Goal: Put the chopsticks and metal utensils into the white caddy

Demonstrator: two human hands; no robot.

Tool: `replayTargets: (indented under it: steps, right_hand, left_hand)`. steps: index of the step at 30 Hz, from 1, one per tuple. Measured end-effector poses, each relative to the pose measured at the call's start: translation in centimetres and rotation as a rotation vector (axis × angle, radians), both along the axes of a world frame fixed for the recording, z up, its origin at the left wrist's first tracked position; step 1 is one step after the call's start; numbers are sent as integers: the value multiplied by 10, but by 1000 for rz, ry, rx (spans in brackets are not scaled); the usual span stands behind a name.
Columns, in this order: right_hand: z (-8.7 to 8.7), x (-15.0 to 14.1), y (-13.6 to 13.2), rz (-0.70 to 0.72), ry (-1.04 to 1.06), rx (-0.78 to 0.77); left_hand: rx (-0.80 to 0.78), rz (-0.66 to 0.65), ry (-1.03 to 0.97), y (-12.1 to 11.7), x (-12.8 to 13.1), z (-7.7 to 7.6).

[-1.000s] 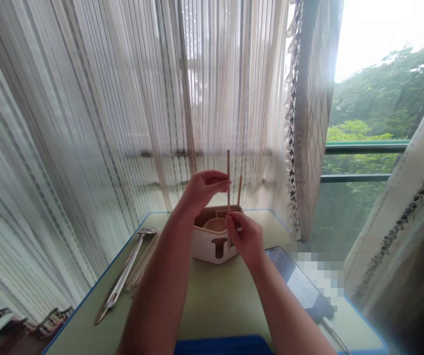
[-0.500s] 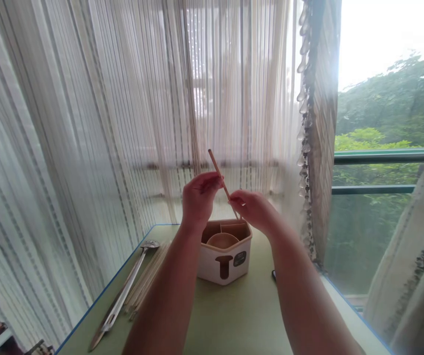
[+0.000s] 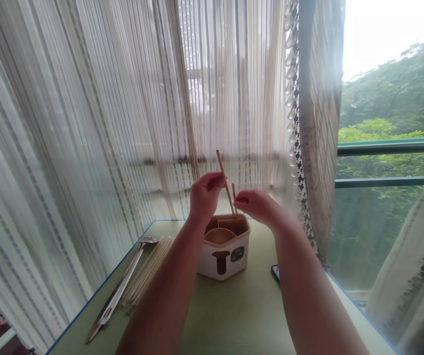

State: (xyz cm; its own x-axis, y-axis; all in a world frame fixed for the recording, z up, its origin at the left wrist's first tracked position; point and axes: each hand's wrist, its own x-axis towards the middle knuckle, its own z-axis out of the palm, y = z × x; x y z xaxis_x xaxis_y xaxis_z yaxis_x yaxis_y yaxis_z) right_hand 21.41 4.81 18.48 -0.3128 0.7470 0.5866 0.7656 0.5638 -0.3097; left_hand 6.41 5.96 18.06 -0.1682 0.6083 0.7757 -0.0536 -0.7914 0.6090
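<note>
My left hand [image 3: 204,193] is raised above a white utensil holder [image 3: 224,249] and pinches a long wooden chopstick [image 3: 223,176] that leans up to the left, its lower end going down into the holder's back compartment. My right hand [image 3: 253,204] hovers just right of it, fingers closed around a second, shorter-looking chopstick [image 3: 233,193] that stands upright in the same compartment. The holder has a brown mushroom drawing on its front and a round tan inner cup.
On the green table [image 3: 230,315], left of the holder, lie a bundle of chopsticks [image 3: 146,272] and a long metal ladle [image 3: 123,287]. A dark phone [image 3: 275,271] peeks out by my right forearm. Striped curtains [image 3: 123,108] hang close behind; a window is at right.
My head shifted, so the phone at right is mostly hidden now. The left hand's chopstick tilted from upright to leaning left. My right hand rose from the holder's front to level with my left.
</note>
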Motion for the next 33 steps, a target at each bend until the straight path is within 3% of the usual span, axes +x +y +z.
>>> replayTargets:
  steps: [9, 17, 22, 28, 33]
  right_hand:
    - [-7, 0, 11, -7, 32, -85]
    - [-10, 9, 15, -40, 53, -136]
    - [-8, 22, 18, -128, 73, -179]
    - [-14, 29, 28, -125, 195, -170]
    - [-8, 30, 26, -106, 315, -112]
  left_hand:
    - [-104, 68, 45, 24, 1, -20]
    - [-272, 135, 322, 35, 12, -41]
    - [-347, 97, 375, 33, 17, -47]
    - [-417, 37, 361, 33, 25, -54]
    - [-405, 7, 375, 35, 28, -59]
